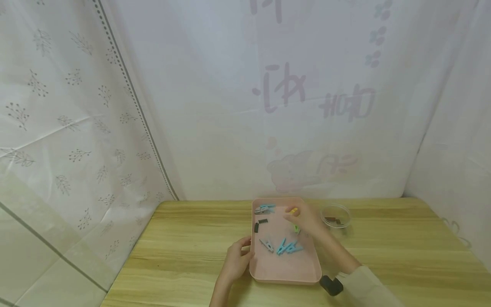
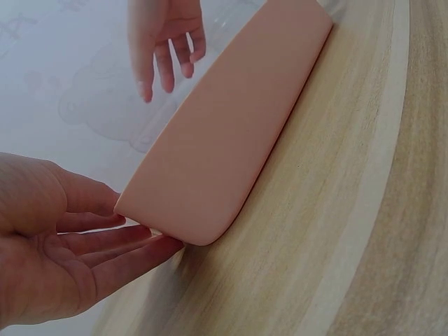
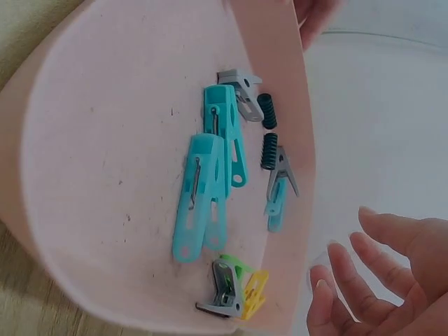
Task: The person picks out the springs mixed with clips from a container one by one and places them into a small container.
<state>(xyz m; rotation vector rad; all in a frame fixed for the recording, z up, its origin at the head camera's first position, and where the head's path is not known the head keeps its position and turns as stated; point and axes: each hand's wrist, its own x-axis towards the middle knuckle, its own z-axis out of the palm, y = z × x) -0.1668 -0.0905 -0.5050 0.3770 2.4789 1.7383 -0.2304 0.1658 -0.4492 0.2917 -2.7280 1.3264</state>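
A pink tray [image 1: 284,268] lies on the table, and my left hand [image 1: 235,261] holds its left side, thumb and fingers at the edge. Above the tray's far right part hovers my right hand [image 1: 307,219], fingers loosely bent and apart, with nothing between them in the right wrist view. Below it are a yellow clothespin [image 3: 255,294], a green clothespin [image 1: 296,229] and a grey clothespin [image 3: 227,288]. Two blue clothespins [image 3: 199,196] lie mid-tray near another grey clothespin [image 1: 267,246]. Grey and light blue clothespins [image 1: 264,209] sit in the far left corner, near two dark coil springs [image 3: 269,152].
A round clear container [image 1: 335,227] with small brown and dark pieces stands right of the tray. A black device [image 1: 331,285] is by the right sleeve. The wooden table [image 1: 184,247] ends at a pale printed curtain [image 1: 215,128] behind.
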